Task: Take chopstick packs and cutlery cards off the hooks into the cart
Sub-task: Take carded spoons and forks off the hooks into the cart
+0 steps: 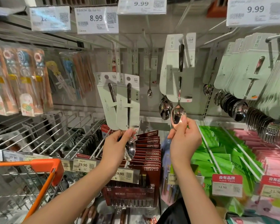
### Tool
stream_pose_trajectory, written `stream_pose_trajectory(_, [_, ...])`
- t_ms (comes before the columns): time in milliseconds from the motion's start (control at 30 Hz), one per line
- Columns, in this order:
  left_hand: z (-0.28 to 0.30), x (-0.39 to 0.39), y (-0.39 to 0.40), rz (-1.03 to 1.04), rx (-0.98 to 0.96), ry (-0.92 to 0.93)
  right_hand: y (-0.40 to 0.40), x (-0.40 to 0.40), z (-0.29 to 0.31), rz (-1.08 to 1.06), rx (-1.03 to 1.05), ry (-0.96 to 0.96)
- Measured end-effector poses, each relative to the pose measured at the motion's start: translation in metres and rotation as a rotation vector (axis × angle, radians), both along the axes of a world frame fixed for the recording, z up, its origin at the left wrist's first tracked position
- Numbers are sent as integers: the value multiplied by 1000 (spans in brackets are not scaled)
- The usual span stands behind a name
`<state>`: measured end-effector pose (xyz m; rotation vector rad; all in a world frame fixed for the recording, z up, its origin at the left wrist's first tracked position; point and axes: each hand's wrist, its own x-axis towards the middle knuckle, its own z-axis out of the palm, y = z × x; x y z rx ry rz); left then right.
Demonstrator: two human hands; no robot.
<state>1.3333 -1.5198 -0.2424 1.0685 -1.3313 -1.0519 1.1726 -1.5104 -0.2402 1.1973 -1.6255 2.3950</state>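
My left hand point(120, 143) grips the spoon bowls of two pale green cutlery cards point(120, 101), held upright in front of the shelf, off any hook. My right hand point(184, 138) pinches the bowl of a steel spoon point(178, 116) on the front card point(176, 65) of a row still hanging on a hook. More spoon cards point(249, 70) hang in a thick row to the right. Dark red chopstick packs point(150, 152) hang on lower hooks between my arms. The orange-rimmed wire cart point(39, 165) sits at the lower left.
Price tags point(96, 19) hang overhead on the hook ends. Children's chopstick packs point(19, 81) fill the left hooks. Green packs point(217, 151) and pink packs point(268, 156) lie on lower pegs at the right. Bare wire hooks point(47, 131) stick out at the left.
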Motion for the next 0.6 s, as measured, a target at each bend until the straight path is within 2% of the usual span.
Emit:
stream_pose_trajectory(133, [3,-1,3,-10,13,16,-8,-9,10,-30,83,31])
stream_pose_trajectory(233, [6,-1,4,-18,16,33,-19,-19,13,41,184,19])
stream_pose_trajectory(367, [6,-1,3,-22,-18,18,-19,-20,-1,164,526,76])
stream_pose_trajectory(433, [5,-1,2,-20,-32,5,-16,-13,-5,361,635,91])
stream_pose_trajectory(600, [6,0,2,9,-13,-17,-2,11,6,965,734,88])
